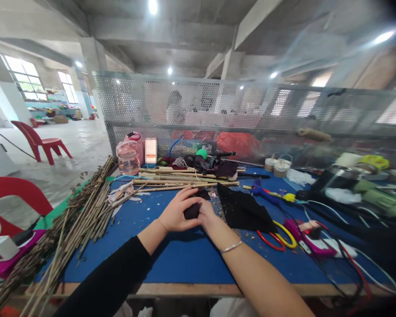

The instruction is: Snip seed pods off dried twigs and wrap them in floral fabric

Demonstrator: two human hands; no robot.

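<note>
Over the middle of the blue table, my left hand [180,211] curls around a dark, soft-looking bundle [192,211], probably cloth. My right hand [207,213], with a silver bangle at its wrist, closes on the same bundle from the other side. Most of the bundle is hidden by my fingers. A black cloth [244,208] lies flat just right of my hands. From beside its lower edge stick out a red loop [271,242] and a yellow loop [288,237]. Behind my hands lies a row of thin sticks [171,181].
Bundled dry stalks [94,207] cover the table's left side. A pink clear jug [128,158] stands at the back, before a perforated metal screen [191,101]. Purple power strips [312,240] and cables lie right. Small white buckets [282,166] stand behind. A red chair [41,141] is on the floor.
</note>
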